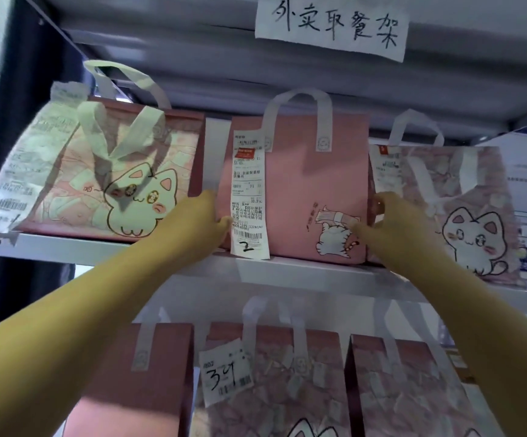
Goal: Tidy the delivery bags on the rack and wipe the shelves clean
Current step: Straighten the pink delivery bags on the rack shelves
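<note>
Left hand [207,217] and right hand [379,216] clamp the pink bag [306,184] at nine and three o'clock (likely to square it on the shelf [167,261]).

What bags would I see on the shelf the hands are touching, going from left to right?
Tilted cat bag → left hand → plain pink bag with a long receipt → right hand → flowery cat bag.

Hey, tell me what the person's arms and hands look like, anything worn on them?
Both forearms show bare up to the frame edge: no sleeves, gloves, watch or bracelets visible. The left hand and right hand carry no rings that I can make out, though the image is soft.
</note>
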`<state>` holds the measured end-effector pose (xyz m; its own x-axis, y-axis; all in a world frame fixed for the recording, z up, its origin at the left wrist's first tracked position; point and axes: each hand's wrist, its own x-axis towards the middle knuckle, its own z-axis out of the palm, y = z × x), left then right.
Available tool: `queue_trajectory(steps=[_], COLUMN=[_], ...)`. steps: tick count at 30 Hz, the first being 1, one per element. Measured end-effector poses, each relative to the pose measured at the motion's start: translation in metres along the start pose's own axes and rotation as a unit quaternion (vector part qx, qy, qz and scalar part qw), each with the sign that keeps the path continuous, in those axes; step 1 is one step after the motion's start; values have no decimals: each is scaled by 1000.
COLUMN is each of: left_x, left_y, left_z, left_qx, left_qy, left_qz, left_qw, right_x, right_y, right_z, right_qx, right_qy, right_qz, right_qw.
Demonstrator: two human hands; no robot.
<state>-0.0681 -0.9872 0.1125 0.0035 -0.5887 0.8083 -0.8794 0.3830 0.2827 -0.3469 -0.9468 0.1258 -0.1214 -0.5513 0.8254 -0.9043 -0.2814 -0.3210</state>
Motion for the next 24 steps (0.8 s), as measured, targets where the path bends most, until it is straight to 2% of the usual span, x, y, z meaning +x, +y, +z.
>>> queue_trajectory(steps=[7,12,15,24], left_x=[0,-2,-1,2], left_y=[-1,3,5,10], left_z=[4,4,3,3], left_qx=[-115,-117,-114,-209], left_qy=[-47,-32,-38,-77], left_qz=[-62,-49,-73,-96], left_qw=[990,991,990,970], right_x=[1,-1,-1,1], right_y=[5,7,8,12], right_z=[5,4,4,9], right_qx=[40,52,55,43], right_qy=[-8,-7,-11,-9], right_qz=[-8,-4,-1,10], right_qw=[999,999,998,999])
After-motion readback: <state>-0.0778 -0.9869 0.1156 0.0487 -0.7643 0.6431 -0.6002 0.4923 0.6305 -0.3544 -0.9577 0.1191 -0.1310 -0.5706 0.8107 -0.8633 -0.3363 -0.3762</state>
